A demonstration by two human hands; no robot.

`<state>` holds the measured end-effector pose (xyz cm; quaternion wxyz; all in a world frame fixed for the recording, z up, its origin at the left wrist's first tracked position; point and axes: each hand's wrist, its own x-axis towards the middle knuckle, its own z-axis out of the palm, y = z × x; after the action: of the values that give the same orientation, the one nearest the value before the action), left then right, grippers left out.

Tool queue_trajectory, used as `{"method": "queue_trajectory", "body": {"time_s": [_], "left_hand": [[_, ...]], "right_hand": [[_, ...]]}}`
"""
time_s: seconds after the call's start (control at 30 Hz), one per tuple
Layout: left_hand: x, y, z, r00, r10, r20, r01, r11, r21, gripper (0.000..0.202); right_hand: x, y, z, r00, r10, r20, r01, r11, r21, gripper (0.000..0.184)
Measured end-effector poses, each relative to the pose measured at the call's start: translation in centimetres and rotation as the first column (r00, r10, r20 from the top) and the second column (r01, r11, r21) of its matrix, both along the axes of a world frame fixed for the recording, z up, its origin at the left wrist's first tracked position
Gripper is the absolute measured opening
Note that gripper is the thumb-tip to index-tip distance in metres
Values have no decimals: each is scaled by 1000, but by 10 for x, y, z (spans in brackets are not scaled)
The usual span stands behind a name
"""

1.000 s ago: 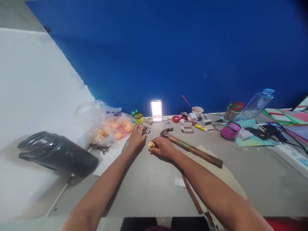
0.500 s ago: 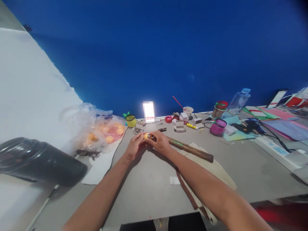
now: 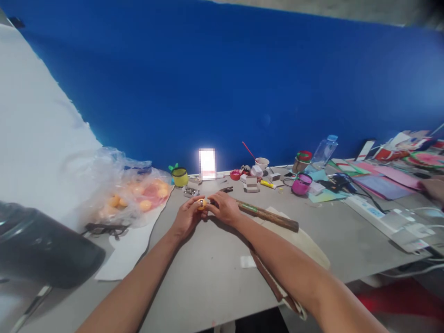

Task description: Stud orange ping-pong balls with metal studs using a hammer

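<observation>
Over the grey table, my left hand (image 3: 187, 216) grips a small orange ball (image 3: 203, 201), probably a table-tennis ball, with a dark and shiny patch on its face. My right hand (image 3: 225, 209) closes on the ball's right side, thumb and fingers bent; whether it pinches something smaller too cannot be made out. Just beyond my hands lies a tray of small metal pieces (image 3: 191, 191). A hammer with a wooden handle (image 3: 270, 216) lies by my right hand, its head partly hidden behind the fingers.
At left stand a plastic bag of orange balls (image 3: 133, 192), glasses (image 3: 107, 228) and a dark bottle (image 3: 45, 249). Small boxes (image 3: 251, 184), a yellow tube (image 3: 267, 184) and a white bowl (image 3: 262, 163) sit at the back. A power strip (image 3: 374, 212) lies right. Part of another person's hand shows at the right edge.
The view has swung rightward, so things sit further left. The ball has turned in my fingers: its shiny patch now faces more to the left. Both hands stay on it.
</observation>
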<state>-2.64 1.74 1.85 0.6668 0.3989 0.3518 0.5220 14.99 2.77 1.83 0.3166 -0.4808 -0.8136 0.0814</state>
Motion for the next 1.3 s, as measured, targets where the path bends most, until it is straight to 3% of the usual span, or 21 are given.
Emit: {"method": "queue_trajectory", "body": {"time_s": [0.2,0.4,0.7,0.83,0.97,1.13,1.3], "left_hand": [[-5,4,4,1000,16,14,-15,998,-57,37],[-8,6,7,987,49,154,-21,984,-179,27],[-7,1,5,996,23,91,-15,996,-86,34],[-17,11,6,976,205,72,-205,979,-11,36],[-24,22,3,892,447,-67,-442,894,75,39],[-22,23,-3,862,475,-174,-454,878,151,45],[-21,26,-7,840,505,-200,-466,859,211,42]], "right_hand": [[9,7,4,987,-151,45,149,988,38,22],[13,9,3,973,-222,65,223,975,0,18],[15,12,2,974,-226,-16,224,971,-87,17],[15,14,-3,969,-243,-47,237,965,-108,18],[16,16,-2,970,-242,-35,236,963,-128,18],[15,26,30,973,-217,73,229,914,-334,19],[-22,42,76,932,-106,347,174,970,-169,27]]}}
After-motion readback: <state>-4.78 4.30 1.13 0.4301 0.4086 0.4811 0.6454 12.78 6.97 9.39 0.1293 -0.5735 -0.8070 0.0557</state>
